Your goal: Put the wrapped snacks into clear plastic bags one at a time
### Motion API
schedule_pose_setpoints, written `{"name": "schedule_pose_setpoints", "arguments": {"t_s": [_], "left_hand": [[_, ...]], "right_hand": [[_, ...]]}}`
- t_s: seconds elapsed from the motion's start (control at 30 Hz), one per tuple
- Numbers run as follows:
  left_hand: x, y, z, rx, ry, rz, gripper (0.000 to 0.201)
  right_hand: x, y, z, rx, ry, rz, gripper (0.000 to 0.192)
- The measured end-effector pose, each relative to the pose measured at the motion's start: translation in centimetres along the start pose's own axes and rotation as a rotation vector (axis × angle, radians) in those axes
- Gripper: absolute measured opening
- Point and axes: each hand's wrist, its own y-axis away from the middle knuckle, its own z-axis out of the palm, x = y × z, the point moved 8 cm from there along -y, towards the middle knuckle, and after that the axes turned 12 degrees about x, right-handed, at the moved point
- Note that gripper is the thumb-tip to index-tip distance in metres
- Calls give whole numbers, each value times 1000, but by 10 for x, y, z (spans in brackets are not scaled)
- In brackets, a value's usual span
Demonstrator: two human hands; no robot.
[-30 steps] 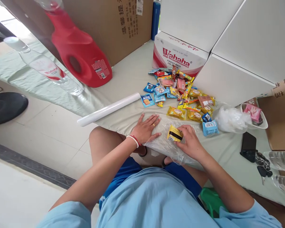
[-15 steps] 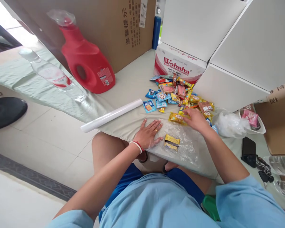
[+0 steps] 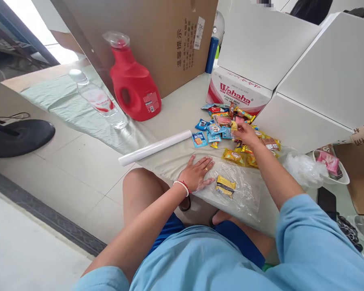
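Note:
My left hand [image 3: 197,173] lies flat with fingers spread on the left edge of a sheet of clear plastic film [image 3: 245,198]. On that film, to the right of the hand, rests a yellow and black snack packet [image 3: 225,186]. My right hand [image 3: 246,133] reaches over the pile of wrapped snacks and pinches a small yellow snack packet [image 3: 234,126]. Around it lie blue snack packets [image 3: 214,129], pink ones and brown ones. A yellow wrapped snack [image 3: 233,156] sits at the pile's near side, by the film's far edge.
A white roll [image 3: 156,147] lies left of the pile. Behind it stand a red detergent jug [image 3: 135,85] and a water bottle [image 3: 100,101]. A Wahaha carton [image 3: 238,91] and white boxes border the back. At right are a crumpled plastic bag [image 3: 303,167] and a phone [image 3: 326,200].
My right hand has moved from the yellow wrapped snack near the film to farther into the pile, where it grips a small yellow packet. My left hand stays on the film. The view has shifted.

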Motion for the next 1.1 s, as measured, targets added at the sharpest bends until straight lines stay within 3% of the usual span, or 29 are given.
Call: {"name": "schedule_pose_setpoints", "arguments": {"t_s": [0.1, 0.17, 0.33, 0.4, 0.6, 0.73, 0.93, 1.1], "left_hand": [[1, 0, -2, -9, 11, 4, 71], [2, -1, -3, -10, 13, 2, 70], [2, -1, -3, -29, 5, -16, 70], [3, -1, -3, -30, 3, -16, 70], [4, -1, -2, -21, -16, -10, 69], [5, -1, -4, -22, -22, -1, 68], [5, -1, -4, -34, -28, -6, 68], [4, -1, -2, -56, -23, -13, 69]], "right_hand": [[10, 43, -21, -29, -562, 280, 39], [17, 78, -28, -80, -710, 432, 37], [34, 154, -20, -273, -491, 651, 34], [29, 166, -10, -375, -369, 587, 34], [-14, 167, 13, -524, -136, 85, 37], [-27, 183, 24, -638, -16, -46, 38], [-41, 184, 5, -441, 231, -183, 34], [-63, 201, 6, -489, 359, -274, 57]]}}
